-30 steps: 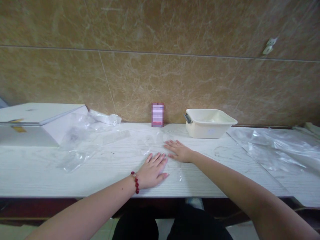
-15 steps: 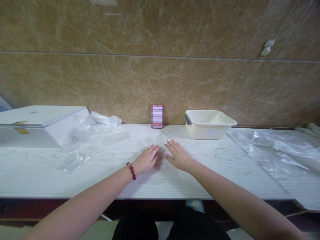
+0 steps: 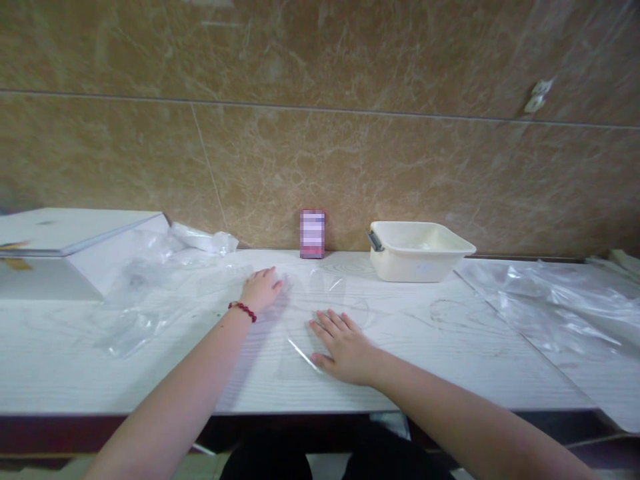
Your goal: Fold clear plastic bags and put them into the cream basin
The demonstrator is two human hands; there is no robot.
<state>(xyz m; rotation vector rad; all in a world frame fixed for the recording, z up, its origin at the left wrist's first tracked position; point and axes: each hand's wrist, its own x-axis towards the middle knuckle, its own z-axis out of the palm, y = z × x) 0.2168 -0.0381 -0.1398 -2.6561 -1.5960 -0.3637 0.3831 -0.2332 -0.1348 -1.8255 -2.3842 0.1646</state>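
Note:
A clear plastic bag (image 3: 300,357) lies flat on the white wood-grain table (image 3: 200,387), its outline faint. My right hand (image 3: 345,348) rests on it, palm down with the fingers spread. To the left, my left hand (image 3: 261,292) reaches forward over the tabletop near more clear plastic, fingers stretched out and holding nothing. A red bead bracelet (image 3: 243,308) circles the left wrist. Whether the left fingers touch any plastic, I cannot tell.
A cream plastic bin (image 3: 420,270) with a grey handle stands at the back right. A phone (image 3: 312,235) leans on the marble wall. On the left are a white box (image 3: 80,267) and crumpled clear bags (image 3: 137,327); more clear plastic sheeting (image 3: 555,300) lies at right.
My left hand has moved left and away from me. My right hand has slid a little toward me, and the clear bag now shows spread out beneath it.

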